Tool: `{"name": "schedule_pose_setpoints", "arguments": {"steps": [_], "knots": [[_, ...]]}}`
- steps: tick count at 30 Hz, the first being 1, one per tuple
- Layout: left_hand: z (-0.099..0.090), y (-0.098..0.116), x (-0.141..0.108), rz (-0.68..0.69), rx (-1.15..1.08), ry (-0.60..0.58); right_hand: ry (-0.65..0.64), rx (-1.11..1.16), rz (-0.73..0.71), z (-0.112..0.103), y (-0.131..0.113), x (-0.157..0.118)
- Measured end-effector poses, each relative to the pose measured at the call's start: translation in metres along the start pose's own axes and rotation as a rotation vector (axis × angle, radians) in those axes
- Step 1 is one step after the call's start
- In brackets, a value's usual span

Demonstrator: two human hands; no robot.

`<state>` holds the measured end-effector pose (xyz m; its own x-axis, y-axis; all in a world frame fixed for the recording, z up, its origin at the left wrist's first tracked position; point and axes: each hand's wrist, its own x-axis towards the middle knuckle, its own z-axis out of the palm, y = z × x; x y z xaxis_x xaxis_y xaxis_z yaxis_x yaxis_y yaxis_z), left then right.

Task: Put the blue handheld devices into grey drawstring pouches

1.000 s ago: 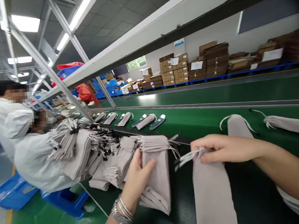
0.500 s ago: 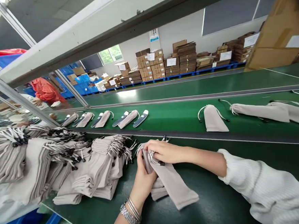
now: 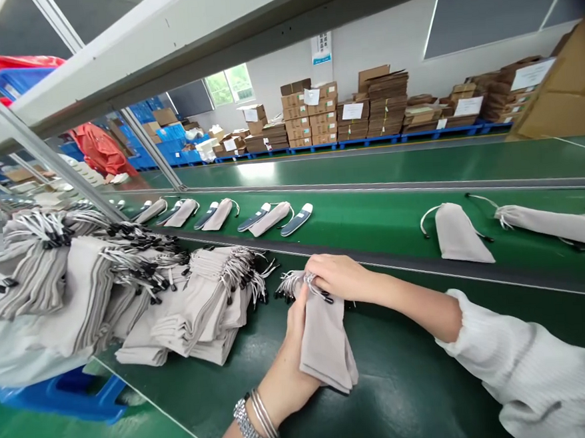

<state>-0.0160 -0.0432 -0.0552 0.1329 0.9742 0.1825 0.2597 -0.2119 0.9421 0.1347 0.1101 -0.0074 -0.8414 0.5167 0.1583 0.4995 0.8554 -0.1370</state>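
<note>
A small stack of grey drawstring pouches (image 3: 326, 343) is in my left hand (image 3: 290, 369), the thumb lying along its near side. My right hand (image 3: 344, 275) is closed on the top end of the stack, by the white cords and black cord tips. Its fingertips are partly hidden, so how many pouches they pinch cannot be seen. The pouches hang slightly fanned over the dark green table (image 3: 403, 371). Left of my hands lies a large heap of similar pouches (image 3: 199, 312), their cords bunched toward the back.
Beyond the table edge runs a green conveyor belt (image 3: 363, 231). It carries single pouches (image 3: 461, 234) and navy-and-white flat, long pieces (image 3: 297, 220). A metal frame beam (image 3: 127, 77) crosses overhead. A blue plastic stool (image 3: 84, 397) stands at lower left. Cardboard boxes (image 3: 310, 114) line the far wall.
The pouch that stuck out toward the lower right now lies nearly in line with the others in my left hand. The view has shifted, so the surroundings appear farther right.
</note>
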Motion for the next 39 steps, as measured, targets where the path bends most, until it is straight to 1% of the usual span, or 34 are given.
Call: {"name": "schedule_pose_setpoints", "arguments": {"steps": [1, 3, 5, 6, 10, 13, 15, 18, 21, 23, 25, 27, 29, 30, 31, 32, 34, 36, 37, 39], "knots": [[-0.003, 0.000, -0.001, 0.014, 0.039, -0.045, -0.003, -0.038, -0.017, -0.001, -0.001, -0.001], [-0.007, 0.002, 0.000, 0.030, 0.122, -0.117, 0.046, -0.106, -0.082, -0.002, -0.003, -0.001], [-0.010, 0.005, 0.002, 0.025, 0.156, -0.132, 0.100, -0.142, -0.135, 0.000, -0.005, -0.001], [-0.010, 0.006, 0.003, 0.020, 0.156, -0.128, 0.106, -0.136, -0.137, 0.002, -0.006, -0.001], [-0.011, 0.008, 0.003, 0.034, 0.149, -0.132, 0.031, 0.031, -0.053, 0.006, -0.004, 0.000], [-0.012, 0.009, -0.004, 0.020, 0.135, -0.153, 0.014, 0.122, -0.009, 0.006, -0.001, 0.000], [-0.011, 0.010, -0.011, -0.040, 0.132, -0.131, 0.002, 0.109, 0.006, 0.004, 0.000, -0.001], [-0.004, 0.009, -0.025, -0.117, 0.140, -0.027, -0.021, 0.084, -0.006, 0.003, -0.001, -0.001], [0.000, 0.005, -0.040, -0.151, 0.160, 0.066, -0.050, 0.085, -0.036, 0.001, -0.002, -0.001], [-0.006, 0.005, -0.047, -0.169, 0.201, 0.057, -0.060, 0.061, -0.047, 0.001, -0.003, -0.001], [-0.023, 0.011, -0.048, -0.145, 0.268, -0.001, -0.058, -0.001, -0.057, 0.003, -0.005, -0.001], [-0.044, 0.023, -0.039, -0.085, 0.353, -0.027, -0.049, -0.089, -0.073, 0.005, -0.007, -0.002], [-0.059, 0.037, -0.020, -0.016, 0.425, 0.038, -0.040, -0.158, -0.096, 0.008, -0.010, -0.001], [-0.062, 0.044, -0.008, 0.029, 0.449, 0.086, -0.036, -0.172, -0.108, 0.009, -0.011, -0.001], [-0.062, 0.048, 0.006, 0.084, 0.471, 0.119, -0.032, -0.168, -0.118, 0.010, -0.012, -0.001], [-0.059, 0.049, 0.019, 0.150, 0.498, 0.128, -0.028, -0.148, -0.126, 0.011, -0.012, -0.001], [-0.047, 0.045, 0.045, 0.263, 0.574, 0.105, -0.019, -0.076, -0.131, 0.010, -0.009, 0.000], [-0.035, 0.033, 0.065, 0.309, 0.683, 0.082, -0.030, 0.024, -0.122, 0.006, -0.002, 0.001], [-0.031, 0.025, 0.072, 0.316, 0.734, 0.084, -0.056, 0.086, -0.112, 0.003, 0.003, 0.001], [-0.027, 0.012, 0.079, 0.337, 0.822, 0.109, -0.159, 0.263, -0.090, -0.006, 0.017, 0.001]]}}
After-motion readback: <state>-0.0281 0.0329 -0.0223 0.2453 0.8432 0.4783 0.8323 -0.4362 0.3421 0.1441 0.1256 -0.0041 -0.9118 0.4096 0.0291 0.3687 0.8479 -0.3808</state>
